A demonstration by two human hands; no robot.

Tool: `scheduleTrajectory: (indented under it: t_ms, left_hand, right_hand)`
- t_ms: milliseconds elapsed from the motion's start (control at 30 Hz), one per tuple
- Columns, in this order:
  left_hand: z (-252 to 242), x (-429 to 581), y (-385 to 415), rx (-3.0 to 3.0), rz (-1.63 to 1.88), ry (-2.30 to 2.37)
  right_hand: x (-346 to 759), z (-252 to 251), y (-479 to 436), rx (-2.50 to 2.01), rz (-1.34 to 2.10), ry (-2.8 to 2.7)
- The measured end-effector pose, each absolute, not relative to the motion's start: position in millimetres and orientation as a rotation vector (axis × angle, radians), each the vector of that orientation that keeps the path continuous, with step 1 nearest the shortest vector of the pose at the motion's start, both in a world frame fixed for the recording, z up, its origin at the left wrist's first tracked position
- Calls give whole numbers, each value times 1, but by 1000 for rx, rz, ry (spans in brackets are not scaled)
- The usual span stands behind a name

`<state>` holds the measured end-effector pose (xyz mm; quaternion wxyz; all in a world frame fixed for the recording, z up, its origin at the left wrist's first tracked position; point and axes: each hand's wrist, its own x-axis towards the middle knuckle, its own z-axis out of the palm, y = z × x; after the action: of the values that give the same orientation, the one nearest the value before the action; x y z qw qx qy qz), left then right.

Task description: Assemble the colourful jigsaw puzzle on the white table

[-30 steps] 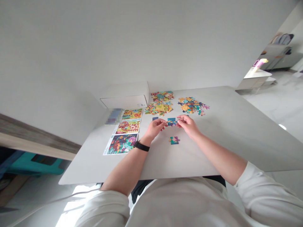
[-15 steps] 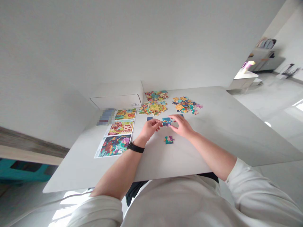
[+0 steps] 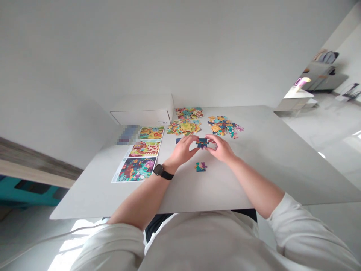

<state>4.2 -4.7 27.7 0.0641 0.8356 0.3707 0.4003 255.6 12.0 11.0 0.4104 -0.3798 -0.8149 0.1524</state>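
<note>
A dark blue jigsaw piece (image 3: 202,142) with orange marks is framed between my two hands, over the middle of the table. My left hand (image 3: 183,151), with a black watch on its wrist, grips the left side between thumb and fingers. On the opposite side, my right hand (image 3: 222,149) has its thumb and fingertips at the right edge. A plain dark blue piece (image 3: 178,140) peeks out behind my left hand, partly covered. Nearer to me lies a small teal and purple jigsaw piece (image 3: 201,166), apart from both hands.
Yellow jigsaw pieces (image 3: 186,128) are heaped toward the wall, beside another pile of orange and blue pieces (image 3: 222,126). Printed picture sheets (image 3: 137,169) lie at the left, before a white box (image 3: 141,116). The white table's (image 3: 203,195) front edge is close to my body.
My left hand has gone from a pinch at the piece's left corner to a wider grip along its side. My right hand has closed in on the right edge. The camera view has shifted slightly.
</note>
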Motion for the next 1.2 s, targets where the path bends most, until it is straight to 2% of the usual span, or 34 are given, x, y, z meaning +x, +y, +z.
scheduleTrajectory:
  t_ms: [133,300,533,933,1200]
  left_hand:
    - [36,12,9,2528,1154,1140]
    - [41,27,36,2461,1018,1267]
    - [17,46,53,2425,906,1327]
    - [-2,63,63,2470,703,1437]
    - [-11,61,65,2483,710,1428]
  right_hand:
    - [281,18,25,-961,382,-2121]
    - [319,13,50,-1221,343,-2051]
    - [317,-3,53,-1402,268,-2284]
    - [312,-8,54,-1446,254,-2339]
    - [312,-8,53,-1435,271,-2327]
